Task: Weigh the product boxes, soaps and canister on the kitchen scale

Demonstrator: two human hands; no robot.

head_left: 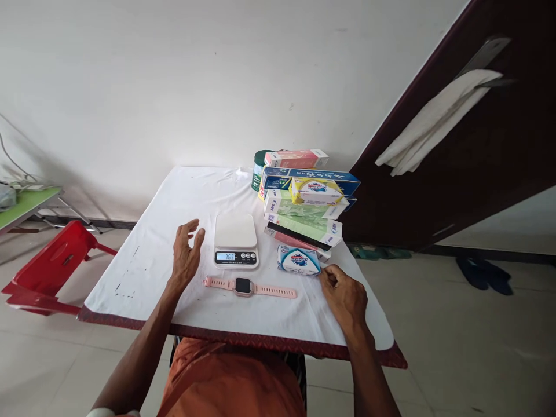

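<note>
Forearms [145, 343] reach forward, left hand [187, 252] cupped, right hand [346, 294] curled at soap [298, 260].

blue-&-wht rectangular ctn [299, 260]
looks shut; dk blue/red logo on lge visible face; lies slightly angled on wht tablecloth [174, 191], r. of compact wht digital scale [236, 231].

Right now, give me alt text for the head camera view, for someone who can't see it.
A person's right hand is at the corner of a blue-and-white packet, while the open left hand is beside a white digital scale. A pink-strapped smartwatch lies nearer the person on a white-covered table, with piled boxes behind the packet.
</note>
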